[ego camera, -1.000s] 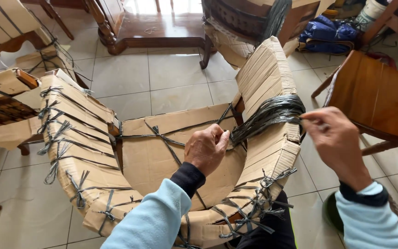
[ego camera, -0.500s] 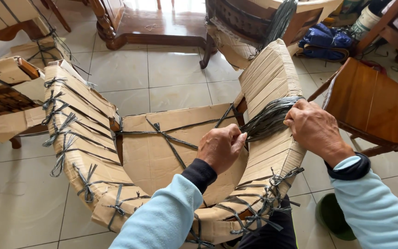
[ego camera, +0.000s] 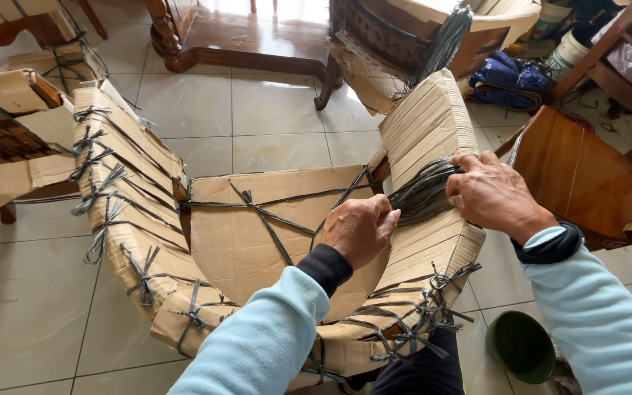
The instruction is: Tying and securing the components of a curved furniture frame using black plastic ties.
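Observation:
A curved chair wrapped in brown cardboard lies below me, tied all over with dark plastic cord. My left hand is closed on a bundle of dark cord at the inner side of the right armrest. My right hand presses on the same bundle where it crosses the armrest's outer edge, fingers curled over the strands. Both sleeves are light blue with dark cuffs.
A bare wooden chair stands close on the right. Another cardboard-wrapped chair is at the left and more wooden furniture at the back. A green bowl sits on the tiled floor by my right arm.
My right hand had pulled the cord out to the right; it has come back in and now presses on the bundle at the armrest. My left hand stays put.

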